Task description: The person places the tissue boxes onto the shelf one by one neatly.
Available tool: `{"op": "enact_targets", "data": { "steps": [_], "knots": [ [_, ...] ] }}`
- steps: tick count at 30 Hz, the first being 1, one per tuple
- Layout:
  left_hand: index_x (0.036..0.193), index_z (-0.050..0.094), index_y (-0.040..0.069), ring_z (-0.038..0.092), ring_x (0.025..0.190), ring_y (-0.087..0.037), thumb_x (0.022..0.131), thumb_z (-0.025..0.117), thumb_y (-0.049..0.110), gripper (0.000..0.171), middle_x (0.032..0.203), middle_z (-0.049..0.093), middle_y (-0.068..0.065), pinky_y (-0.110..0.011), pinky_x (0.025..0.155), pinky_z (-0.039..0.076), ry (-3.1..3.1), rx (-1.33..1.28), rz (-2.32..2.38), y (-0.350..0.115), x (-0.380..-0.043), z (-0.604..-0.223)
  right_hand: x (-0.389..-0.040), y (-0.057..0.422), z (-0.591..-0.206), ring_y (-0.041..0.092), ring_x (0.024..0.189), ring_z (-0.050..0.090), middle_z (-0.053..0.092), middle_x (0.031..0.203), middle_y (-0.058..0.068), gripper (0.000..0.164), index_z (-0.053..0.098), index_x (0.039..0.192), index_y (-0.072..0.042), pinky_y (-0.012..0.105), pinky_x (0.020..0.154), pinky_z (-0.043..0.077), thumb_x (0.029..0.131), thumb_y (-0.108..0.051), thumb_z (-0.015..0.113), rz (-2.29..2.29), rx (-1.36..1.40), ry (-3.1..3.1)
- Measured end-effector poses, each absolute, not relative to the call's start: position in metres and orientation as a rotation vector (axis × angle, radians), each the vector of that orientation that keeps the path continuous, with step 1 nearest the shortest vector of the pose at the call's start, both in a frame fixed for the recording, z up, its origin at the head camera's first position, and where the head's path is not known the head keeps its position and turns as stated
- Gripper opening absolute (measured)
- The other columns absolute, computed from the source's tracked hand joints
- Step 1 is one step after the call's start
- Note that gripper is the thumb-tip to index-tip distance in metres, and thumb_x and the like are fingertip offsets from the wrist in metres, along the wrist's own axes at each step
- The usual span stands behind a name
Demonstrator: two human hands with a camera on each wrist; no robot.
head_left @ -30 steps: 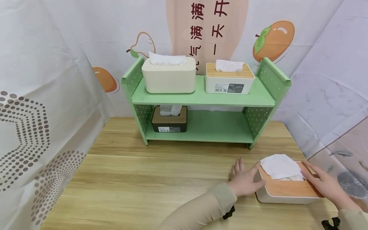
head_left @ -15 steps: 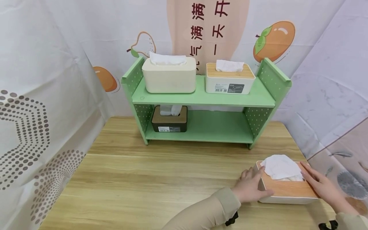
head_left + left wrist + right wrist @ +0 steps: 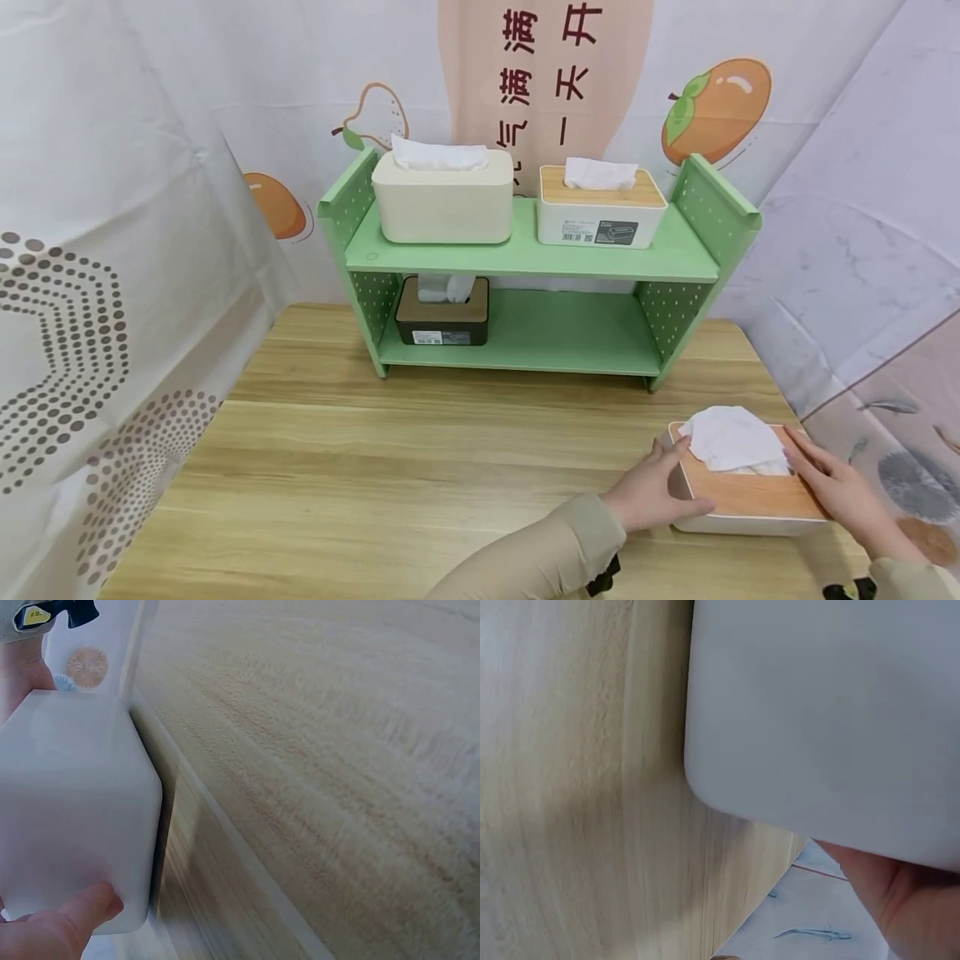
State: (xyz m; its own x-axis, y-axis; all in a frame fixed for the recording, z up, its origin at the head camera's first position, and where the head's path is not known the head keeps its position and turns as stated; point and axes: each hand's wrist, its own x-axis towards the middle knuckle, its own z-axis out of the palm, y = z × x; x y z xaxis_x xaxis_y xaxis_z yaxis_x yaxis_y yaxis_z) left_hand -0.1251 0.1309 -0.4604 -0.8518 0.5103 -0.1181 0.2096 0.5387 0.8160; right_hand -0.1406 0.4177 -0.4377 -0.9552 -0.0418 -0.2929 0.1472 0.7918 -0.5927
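A white tissue box point(image 3: 761, 496) with an orange-brown wooden lid is on the table at the front right, a white tissue point(image 3: 735, 440) fanning out of its slot. My left hand point(image 3: 656, 493) is spread against the box's left end, thumb toward the front. Its fingertip touches the smooth end wall point(image 3: 75, 825) in the left wrist view. At the opposite end lies my right hand point(image 3: 832, 492), its extended fingers over the lid's right edge. In the right wrist view, part of that hand point(image 3: 915, 900) shows beside the white wall; its other fingers are hidden.
Behind stands a green two-tier shelf point(image 3: 525, 260). On top are a cream tissue box point(image 3: 444, 204) and a white one with a bamboo lid point(image 3: 600, 218). A dark brown tissue box point(image 3: 442, 321) occupies the lower tier's left side. The wooden table point(image 3: 420, 467) meets curtain-like sheets point(image 3: 112, 250).
My left hand has moved right and come up against the box's left end. The box has turned slightly, its right end shifting left, with my right hand staying on it.
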Motion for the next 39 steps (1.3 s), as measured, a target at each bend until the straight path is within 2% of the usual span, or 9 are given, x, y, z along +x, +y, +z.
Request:
{"op": "enact_targets", "data": {
  "steps": [9, 17, 23, 28, 31, 36, 38, 39],
  "knots": [
    [0.149, 0.021, 0.036, 0.035, 0.137, -0.026, 0.083, 0.066, 0.051, 0.081, 0.153, 0.025, -0.014, -0.029, 0.103, 0.041, 2.458, 0.602, 1.249, 0.128, -0.124, -0.462, -0.143, 0.414, -0.439, 0.065, 0.127, 0.004, 0.000, 0.144, 0.042, 0.070, -0.004, 0.148, -0.010, 0.074, 0.092, 0.018, 0.101, -0.051, 0.028, -0.972, 0.107, 2.646],
    [0.150, 0.022, 0.035, 0.034, 0.138, -0.025, 0.083, 0.067, 0.050, 0.082, 0.153, 0.025, -0.015, -0.029, 0.104, 0.040, 2.483, 0.622, 1.265, 0.121, -0.123, -0.464, -0.141, 0.405, -0.437, 0.066, 0.125, 0.010, 0.009, 0.142, 0.044, 0.070, -0.001, 0.148, -0.009, 0.073, 0.092, 0.021, 0.100, -0.051, 0.029, -0.933, 0.120, 2.678],
    [0.150, 0.022, 0.033, 0.032, 0.139, -0.025, 0.084, 0.066, 0.049, 0.082, 0.153, 0.025, -0.015, -0.030, 0.105, 0.039, 2.487, 0.635, 1.286, 0.114, -0.124, -0.465, -0.140, 0.396, -0.433, 0.066, 0.125, 0.009, 0.005, 0.143, 0.043, 0.072, -0.005, 0.148, -0.012, 0.073, 0.092, 0.021, 0.099, -0.055, 0.027, -0.901, 0.151, 2.649],
    [0.151, 0.019, 0.034, 0.032, 0.139, -0.027, 0.085, 0.065, 0.049, 0.082, 0.154, 0.022, -0.016, -0.033, 0.106, 0.038, 2.473, 0.644, 1.296, 0.105, -0.125, -0.467, -0.139, 0.386, -0.434, 0.064, 0.128, 0.010, 0.004, 0.145, 0.040, 0.072, -0.001, 0.149, -0.008, 0.073, 0.094, 0.020, 0.100, -0.050, 0.031, -1.002, 0.108, 2.659],
    [0.151, 0.017, 0.034, 0.034, 0.138, -0.028, 0.085, 0.065, 0.048, 0.082, 0.154, 0.021, -0.018, -0.032, 0.105, 0.039, 2.467, 0.649, 1.298, 0.099, -0.126, -0.468, -0.139, 0.382, -0.435, 0.063, 0.129, 0.007, 0.001, 0.147, 0.038, 0.074, -0.002, 0.149, -0.008, 0.072, 0.096, 0.018, 0.100, -0.051, 0.032, -1.042, 0.113, 2.629],
    [0.151, 0.016, 0.035, 0.034, 0.137, -0.028, 0.086, 0.065, 0.048, 0.083, 0.154, 0.023, -0.018, -0.031, 0.105, 0.039, 2.484, 0.652, 1.301, 0.089, -0.129, -0.469, -0.137, 0.377, -0.435, 0.061, 0.131, 0.002, -0.004, 0.150, 0.034, 0.073, -0.001, 0.151, -0.016, 0.074, 0.096, 0.013, 0.099, -0.056, 0.030, -1.063, 0.123, 2.569],
    [0.151, 0.015, 0.035, 0.033, 0.138, -0.027, 0.086, 0.064, 0.048, 0.083, 0.154, 0.023, -0.017, -0.032, 0.105, 0.039, 2.492, 0.654, 1.303, 0.085, -0.130, -0.470, -0.134, 0.376, -0.437, 0.057, 0.135, -0.005, -0.007, 0.152, 0.030, 0.069, 0.000, 0.152, -0.016, 0.075, 0.097, 0.008, 0.100, -0.052, 0.028, -1.149, 0.077, 2.542],
    [0.151, 0.015, 0.036, 0.032, 0.139, -0.027, 0.086, 0.064, 0.048, 0.083, 0.154, 0.024, -0.017, -0.032, 0.106, 0.039, 2.495, 0.657, 1.303, 0.083, -0.131, -0.471, -0.133, 0.375, -0.439, 0.051, 0.137, -0.009, -0.008, 0.154, 0.024, 0.067, 0.001, 0.152, -0.017, 0.075, 0.098, 0.006, 0.101, -0.050, 0.028, -1.195, 0.049, 2.534]
  ]
}}
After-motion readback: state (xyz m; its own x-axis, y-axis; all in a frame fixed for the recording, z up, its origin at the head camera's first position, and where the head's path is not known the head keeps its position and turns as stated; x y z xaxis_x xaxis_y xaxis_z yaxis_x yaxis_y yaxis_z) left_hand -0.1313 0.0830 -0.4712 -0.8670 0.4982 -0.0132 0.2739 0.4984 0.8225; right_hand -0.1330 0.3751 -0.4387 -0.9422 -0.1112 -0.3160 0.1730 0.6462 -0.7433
